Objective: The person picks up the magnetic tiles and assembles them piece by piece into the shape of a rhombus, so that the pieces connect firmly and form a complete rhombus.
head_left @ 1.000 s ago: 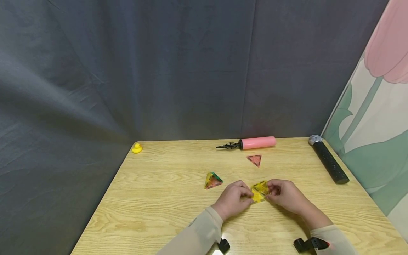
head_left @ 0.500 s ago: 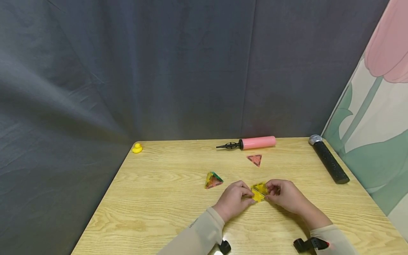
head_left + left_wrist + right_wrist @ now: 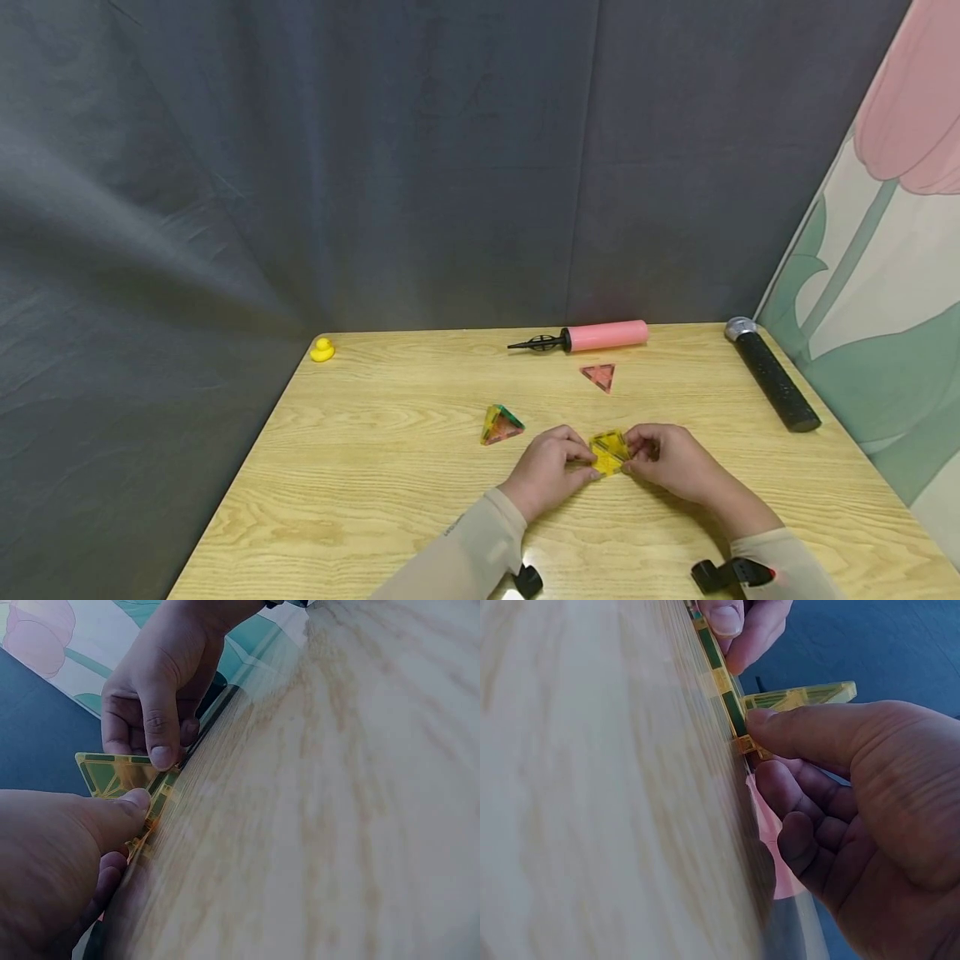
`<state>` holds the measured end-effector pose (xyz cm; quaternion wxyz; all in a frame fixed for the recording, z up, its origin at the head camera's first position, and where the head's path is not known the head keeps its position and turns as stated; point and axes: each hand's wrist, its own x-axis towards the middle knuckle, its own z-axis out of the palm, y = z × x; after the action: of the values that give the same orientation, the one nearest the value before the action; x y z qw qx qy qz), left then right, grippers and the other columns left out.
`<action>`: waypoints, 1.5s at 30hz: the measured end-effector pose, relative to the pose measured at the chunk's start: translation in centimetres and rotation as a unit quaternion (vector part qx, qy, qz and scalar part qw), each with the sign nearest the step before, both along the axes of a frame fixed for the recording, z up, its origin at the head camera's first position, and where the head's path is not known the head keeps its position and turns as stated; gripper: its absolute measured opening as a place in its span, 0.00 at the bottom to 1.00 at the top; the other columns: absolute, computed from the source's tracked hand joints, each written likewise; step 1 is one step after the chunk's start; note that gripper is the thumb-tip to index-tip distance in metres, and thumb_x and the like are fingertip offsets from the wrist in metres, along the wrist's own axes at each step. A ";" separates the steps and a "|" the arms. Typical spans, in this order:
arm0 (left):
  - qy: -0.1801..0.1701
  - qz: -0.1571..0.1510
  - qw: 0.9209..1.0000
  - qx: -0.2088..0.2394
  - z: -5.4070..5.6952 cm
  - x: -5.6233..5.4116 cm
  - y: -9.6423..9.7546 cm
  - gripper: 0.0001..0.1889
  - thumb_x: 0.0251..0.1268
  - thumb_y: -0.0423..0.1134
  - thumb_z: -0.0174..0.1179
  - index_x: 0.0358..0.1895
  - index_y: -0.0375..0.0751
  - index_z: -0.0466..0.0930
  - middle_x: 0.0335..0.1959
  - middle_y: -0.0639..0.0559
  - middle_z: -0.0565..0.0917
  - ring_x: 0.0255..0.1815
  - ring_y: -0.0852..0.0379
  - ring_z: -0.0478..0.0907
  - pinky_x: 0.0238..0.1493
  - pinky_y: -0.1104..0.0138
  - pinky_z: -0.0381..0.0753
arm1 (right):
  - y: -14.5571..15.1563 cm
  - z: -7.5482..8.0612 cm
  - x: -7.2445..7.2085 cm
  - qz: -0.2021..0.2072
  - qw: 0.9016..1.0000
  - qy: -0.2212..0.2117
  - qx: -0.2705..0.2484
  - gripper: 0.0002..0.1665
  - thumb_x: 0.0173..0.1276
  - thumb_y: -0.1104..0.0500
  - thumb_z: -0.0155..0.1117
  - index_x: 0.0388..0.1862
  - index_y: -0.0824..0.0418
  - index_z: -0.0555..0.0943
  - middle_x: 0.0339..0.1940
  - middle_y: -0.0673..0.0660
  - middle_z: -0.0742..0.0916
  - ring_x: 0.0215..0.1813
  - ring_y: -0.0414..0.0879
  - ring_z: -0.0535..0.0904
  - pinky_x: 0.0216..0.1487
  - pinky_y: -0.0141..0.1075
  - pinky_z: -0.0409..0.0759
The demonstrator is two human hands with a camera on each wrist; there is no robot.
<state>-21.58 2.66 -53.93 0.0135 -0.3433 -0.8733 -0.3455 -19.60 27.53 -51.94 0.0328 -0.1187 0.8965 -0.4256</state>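
Two see-through yellow triangular magnetic tiles (image 3: 609, 452) meet edge to edge between the hands. One lies low at the tabletop, its edge (image 3: 721, 681) facing the right wrist camera; the other tile (image 3: 112, 772) rises at an angle from it. My left hand (image 3: 551, 468) pinches the left side of the pair, thumb in front. From the right, my right hand (image 3: 671, 460) pinches the pair near the joined edge, its other fingers curled beneath. Left of the hands stands a small pyramid of yellow, green and red tiles (image 3: 502, 426). A single red triangular tile (image 3: 600, 377) lies flat beyond them.
At the back edge of the wooden table (image 3: 360, 500) lies a pink hand pump (image 3: 607, 335) with a black nozzle. A yellow rubber duck (image 3: 322, 350) sits at the back left corner. Along the right edge lies a black silver-headed microphone-like stick (image 3: 776, 379). A dark curtain (image 3: 450, 167) hangs behind.
The raised yellow tile has tilted, its top corner now slightly lower and further left. My right fingers shifted slightly left early on; my left hand has stayed almost in place.
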 end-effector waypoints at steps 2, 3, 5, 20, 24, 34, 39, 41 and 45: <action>0.003 0.000 1.000 -0.001 0.0 0.0 0.0 0.09 0.69 0.48 0.72 0.48 0.54 0.93 0.45 0.71 0.79 0.45 0.75 0.75 0.49 0.82 0.73 | 0.0 0.0 0.0 -0.002 1.000 -0.003 0.000 0.14 0.60 0.66 0.81 0.43 0.61 0.87 0.34 0.51 0.85 0.34 0.43 0.80 0.33 0.33 0.81; 0.004 0.001 1.000 -0.002 0.0 0.0 0.0 0.09 0.69 0.48 0.72 0.48 0.54 0.93 0.45 0.71 0.79 0.45 0.75 0.75 0.49 0.82 0.74 | 0.1 -0.1 -0.1 -0.003 1.000 -0.004 0.000 0.14 0.60 0.66 0.81 0.43 0.60 0.87 0.34 0.51 0.85 0.34 0.43 0.80 0.33 0.33 0.81; 0.008 0.004 1.000 -0.007 0.0 0.0 0.0 0.09 0.69 0.49 0.72 0.48 0.54 0.93 0.45 0.71 0.79 0.45 0.75 0.75 0.49 0.81 0.74 | 0.1 -0.1 -0.1 -0.002 1.000 -0.002 0.000 0.14 0.60 0.67 0.80 0.43 0.61 0.87 0.34 0.51 0.85 0.34 0.43 0.80 0.33 0.33 0.81; 0.034 0.036 0.998 -0.029 0.2 0.1 0.0 0.09 0.67 0.52 0.74 0.45 0.56 0.93 0.43 0.70 0.78 0.46 0.72 0.75 0.51 0.78 0.74 | 0.2 0.3 -0.1 -0.011 1.000 0.013 0.001 0.13 0.61 0.69 0.77 0.44 0.60 0.87 0.36 0.51 0.87 0.36 0.43 0.81 0.36 0.33 0.82; 0.041 0.041 0.998 -0.036 0.2 0.1 0.0 0.09 0.67 0.53 0.73 0.45 0.57 0.93 0.44 0.70 0.77 0.46 0.72 0.74 0.50 0.78 0.74 | 0.5 0.3 -0.2 -0.012 1.000 0.026 -0.001 0.13 0.62 0.70 0.76 0.44 0.59 0.88 0.36 0.51 0.87 0.36 0.42 0.81 0.36 0.33 0.82; 0.049 0.031 0.997 -0.049 0.6 0.1 -0.4 0.08 0.70 0.50 0.71 0.48 0.57 0.93 0.49 0.70 0.81 0.51 0.69 0.76 0.57 0.75 0.75 | 0.8 0.4 -0.2 -0.030 0.999 0.041 0.008 0.10 0.66 0.65 0.76 0.46 0.60 0.89 0.33 0.48 0.86 0.35 0.42 0.81 0.33 0.34 0.81; 0.036 0.027 0.998 -0.047 0.5 -0.2 -0.7 0.10 0.70 0.51 0.71 0.49 0.58 0.93 0.49 0.70 0.81 0.52 0.68 0.76 0.58 0.74 0.75 | 0.9 0.3 -0.2 -0.041 0.998 0.044 0.015 0.09 0.68 0.63 0.76 0.46 0.59 0.89 0.32 0.48 0.86 0.34 0.42 0.80 0.33 0.33 0.80; 0.032 0.030 0.998 -0.047 0.5 -0.3 -0.7 0.10 0.69 0.52 0.71 0.48 0.58 0.93 0.48 0.70 0.81 0.51 0.68 0.76 0.56 0.74 0.75 | 0.9 0.3 -0.2 -0.044 0.998 0.044 0.018 0.08 0.68 0.63 0.76 0.46 0.59 0.89 0.32 0.48 0.86 0.34 0.42 0.80 0.33 0.33 0.80; 0.036 0.039 0.997 -0.046 0.4 -0.3 -0.7 0.10 0.68 0.54 0.72 0.47 0.59 0.93 0.46 0.71 0.79 0.49 0.69 0.75 0.53 0.75 0.75 | 0.9 0.4 -0.2 -0.052 0.997 0.043 0.027 0.07 0.70 0.61 0.75 0.46 0.58 0.89 0.33 0.48 0.86 0.35 0.42 0.79 0.33 0.33 0.80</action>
<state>-21.89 1.99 -53.52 0.0425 -0.3210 -0.9002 -0.2912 -19.81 28.43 -51.59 -0.0251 -0.0898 0.9130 -0.3973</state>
